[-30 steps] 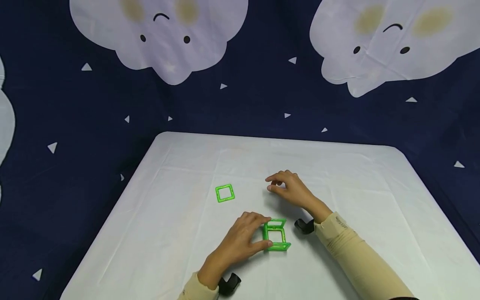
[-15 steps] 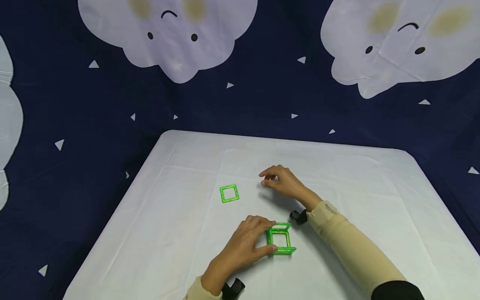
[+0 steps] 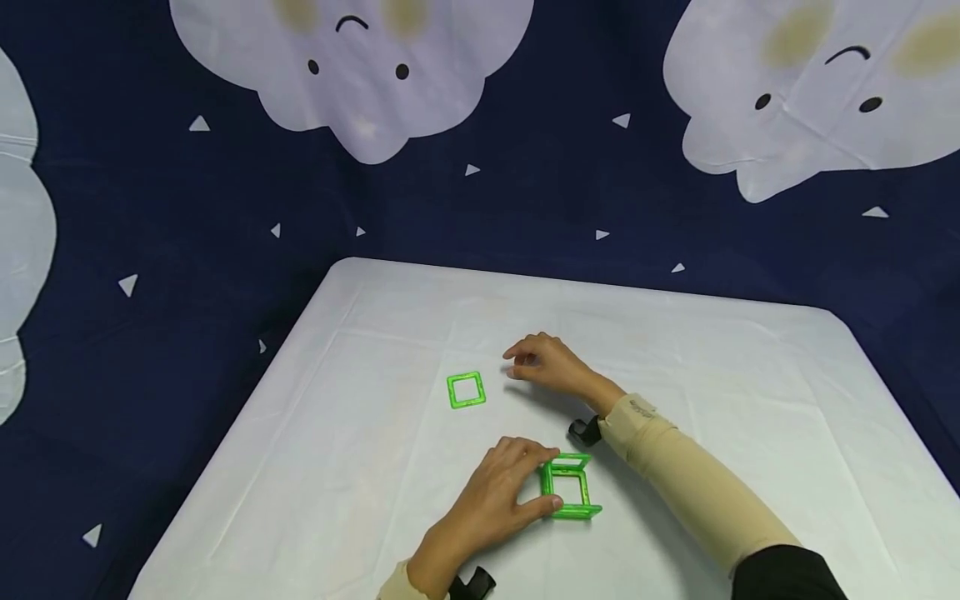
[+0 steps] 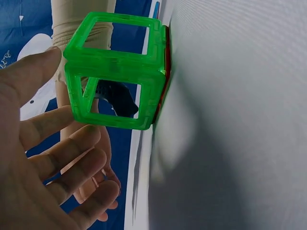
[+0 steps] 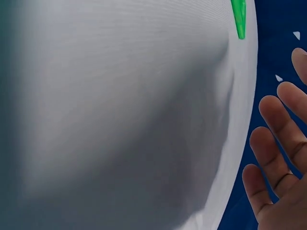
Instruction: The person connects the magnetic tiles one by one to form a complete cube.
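My left hand (image 3: 498, 492) holds a box-like structure of green magnetic tiles (image 3: 576, 512) between thumb and fingertips, from its left side. In the left wrist view, the thumb and index finger touch the translucent green tile structure (image 4: 115, 64), which stands on the table; a thin red edge shows at its base. A single square green magnetic tile (image 3: 468, 403) lies flat farther back. To the right of that tile, my right hand (image 3: 551, 365) hovers with relaxed fingers, holding nothing. The right wrist view catches part of a green tile (image 5: 240, 19) beyond the hand's fingers (image 5: 276, 115).
A white cloth-covered table (image 3: 337, 467) with rounded far corners lies under both hands. Behind it hangs a dark blue curtain (image 3: 540, 200) with white clouds and small triangles. Black wrist mounts (image 3: 585, 431) sit below the wrists.
My right hand has moved left, closer to the lone square tile. The left hand keeps its hold on the tile structure. The head view has shifted slightly.
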Available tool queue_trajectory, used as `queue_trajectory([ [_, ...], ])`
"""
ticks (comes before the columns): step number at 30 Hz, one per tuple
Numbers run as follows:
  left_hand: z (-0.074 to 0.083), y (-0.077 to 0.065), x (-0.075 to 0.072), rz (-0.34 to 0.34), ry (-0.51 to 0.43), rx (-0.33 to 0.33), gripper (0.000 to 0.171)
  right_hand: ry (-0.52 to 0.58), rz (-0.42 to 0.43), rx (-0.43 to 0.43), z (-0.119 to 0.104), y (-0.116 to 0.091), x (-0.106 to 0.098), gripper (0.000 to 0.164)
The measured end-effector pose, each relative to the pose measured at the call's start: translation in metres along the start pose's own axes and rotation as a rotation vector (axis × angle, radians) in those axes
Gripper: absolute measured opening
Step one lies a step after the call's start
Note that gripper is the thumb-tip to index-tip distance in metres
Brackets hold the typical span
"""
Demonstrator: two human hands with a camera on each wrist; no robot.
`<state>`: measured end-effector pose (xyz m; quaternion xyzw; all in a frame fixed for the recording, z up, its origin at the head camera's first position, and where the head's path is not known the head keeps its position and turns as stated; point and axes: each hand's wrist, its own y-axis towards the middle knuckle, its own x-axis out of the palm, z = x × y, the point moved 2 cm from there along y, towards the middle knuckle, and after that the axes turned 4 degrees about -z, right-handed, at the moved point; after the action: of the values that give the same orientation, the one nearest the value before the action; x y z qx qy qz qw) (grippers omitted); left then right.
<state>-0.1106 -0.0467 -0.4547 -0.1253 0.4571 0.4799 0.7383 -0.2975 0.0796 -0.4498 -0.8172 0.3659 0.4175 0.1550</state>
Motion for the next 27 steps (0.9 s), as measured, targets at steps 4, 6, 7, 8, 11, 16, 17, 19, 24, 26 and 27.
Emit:
queue_trajectory([
  [4,-0.001,-0.001,0.001,0.035,0.014,0.031,0.05,0.006,-0.055,-0.022,-0.005,0.008,0.006,0.034],
  [6,-0.001,-0.002,0.001,0.048,0.019,0.043,0.05,-0.006,-0.086,-0.026,-0.007,0.013,0.009,0.035],
  [7,-0.001,-0.002,0.001,0.05,0.015,0.045,0.051,-0.018,-0.102,-0.024,-0.008,0.015,0.011,0.035],
  [8,-0.001,-0.003,0.002,0.053,0.012,0.048,0.051,-0.029,-0.116,-0.017,-0.01,0.017,0.012,0.035],
  [11,0.0,-0.003,0.004,0.057,0.013,0.056,0.052,-0.062,-0.156,-0.011,-0.013,0.022,0.017,0.035],
  [16,0.001,-0.004,0.006,0.05,0.01,0.056,0.052,-0.114,-0.205,-0.018,-0.015,0.03,0.025,0.037],
  [17,0.0,-0.004,0.007,0.05,0.01,0.057,0.052,-0.126,-0.209,-0.023,-0.015,0.031,0.027,0.037],
  [19,0.0,-0.004,0.006,0.05,0.014,0.059,0.052,-0.146,-0.209,-0.03,-0.015,0.034,0.029,0.037],
  [24,-0.002,-0.003,0.005,0.058,0.025,0.068,0.052,-0.198,-0.187,-0.061,-0.016,0.038,0.032,0.037],
  [26,-0.003,-0.003,0.004,0.058,0.026,0.066,0.052,-0.216,-0.179,-0.074,-0.017,0.039,0.032,0.038],
  [27,-0.004,-0.003,0.004,0.057,0.026,0.066,0.052,-0.221,-0.177,-0.076,-0.017,0.04,0.032,0.038],
])
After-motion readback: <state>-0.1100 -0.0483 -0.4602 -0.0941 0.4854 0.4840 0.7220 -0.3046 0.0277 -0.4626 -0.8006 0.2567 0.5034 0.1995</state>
